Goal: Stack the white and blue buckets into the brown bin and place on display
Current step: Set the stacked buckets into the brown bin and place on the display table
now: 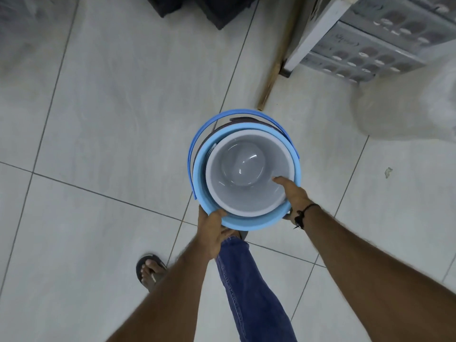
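Right now I carry the nested stack in front of me, above the tiled floor (98, 119). My left hand (214, 227) is clenched on the near rim of the blue bucket (246, 224), thumb on top and fingers underneath. My right hand (293, 193) grips the stack's right edge, with one finger hooked over the lip of the white bucket (246, 169) and the rest wrapped outside the blue one.

The white bucket sits inside the blue bucket, and a dark sliver of the brown bin (243, 119) peeks past the blue bucket's far rim, so the nesting looks finished and the carry to the display is the step in hand. The blue handle (195, 141) hangs loose around the blue bucket's far-left side.

To do this well I would keep both grips level so the inner buckets do not slide, support the bin from below, and watch the wooden stick (274, 67) lying beyond the blue bucket, beside the grey crates (370, 43). Where the display stands I cannot tell.
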The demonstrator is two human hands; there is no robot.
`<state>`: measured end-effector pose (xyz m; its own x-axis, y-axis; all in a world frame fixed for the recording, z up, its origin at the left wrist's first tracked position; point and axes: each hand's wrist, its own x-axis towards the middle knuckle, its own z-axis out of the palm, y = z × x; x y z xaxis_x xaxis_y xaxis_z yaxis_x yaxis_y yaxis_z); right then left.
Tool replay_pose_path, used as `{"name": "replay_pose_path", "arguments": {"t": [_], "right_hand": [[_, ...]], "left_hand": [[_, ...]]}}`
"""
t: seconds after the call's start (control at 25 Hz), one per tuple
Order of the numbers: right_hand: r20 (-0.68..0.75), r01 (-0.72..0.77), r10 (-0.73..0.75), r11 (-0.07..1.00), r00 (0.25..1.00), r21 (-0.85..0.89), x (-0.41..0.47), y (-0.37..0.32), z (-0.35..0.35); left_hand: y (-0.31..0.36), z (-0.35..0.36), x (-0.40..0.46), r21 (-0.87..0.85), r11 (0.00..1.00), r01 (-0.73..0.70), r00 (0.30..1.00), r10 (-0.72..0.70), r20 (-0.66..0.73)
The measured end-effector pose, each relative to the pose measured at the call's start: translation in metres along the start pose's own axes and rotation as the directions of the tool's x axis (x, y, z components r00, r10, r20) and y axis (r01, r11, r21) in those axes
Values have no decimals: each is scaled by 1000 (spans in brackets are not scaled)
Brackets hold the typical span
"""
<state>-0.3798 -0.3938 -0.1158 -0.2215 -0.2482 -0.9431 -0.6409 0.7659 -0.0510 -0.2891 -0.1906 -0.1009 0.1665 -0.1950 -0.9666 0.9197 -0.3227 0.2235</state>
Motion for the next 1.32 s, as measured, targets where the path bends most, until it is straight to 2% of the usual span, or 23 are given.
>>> {"name": "replay_pose_path", "arguments": {"t": [0.2, 0.28, 0.48, 0.72, 0.96, 1.16, 1.32], "right_hand": [[37, -52, 48, 993, 998, 109, -19, 28, 17], [98, -82, 73, 992, 993, 91, -41, 41, 28], [133, 87, -84, 996, 988, -17, -178, 58, 59], [79, 323, -336, 936, 939, 142, -373, 42, 103], [62, 569, -589, 799, 806, 193, -567, -42, 132], [-66, 798, -798, 588, 599, 130, -734, -153, 127], [-142, 904, -893, 419, 428, 90, -812, -252, 116]], "left_hand": [[13, -35, -13, 27, 999, 33, 999, -32, -20], [17, -57, -34, 14, 998, 69, 995, -68, -71], [69, -128, -147, 30, 998, 61, 991, -56, -122], [203, -189, -340, 245, 969, -31, 994, 55, -92], [339, -213, -522, 290, 904, -314, 932, 352, -89], [473, -195, -623, 284, 792, -541, 822, 568, -20], [573, -159, -668, 255, 692, -676, 716, 698, 6]]}}
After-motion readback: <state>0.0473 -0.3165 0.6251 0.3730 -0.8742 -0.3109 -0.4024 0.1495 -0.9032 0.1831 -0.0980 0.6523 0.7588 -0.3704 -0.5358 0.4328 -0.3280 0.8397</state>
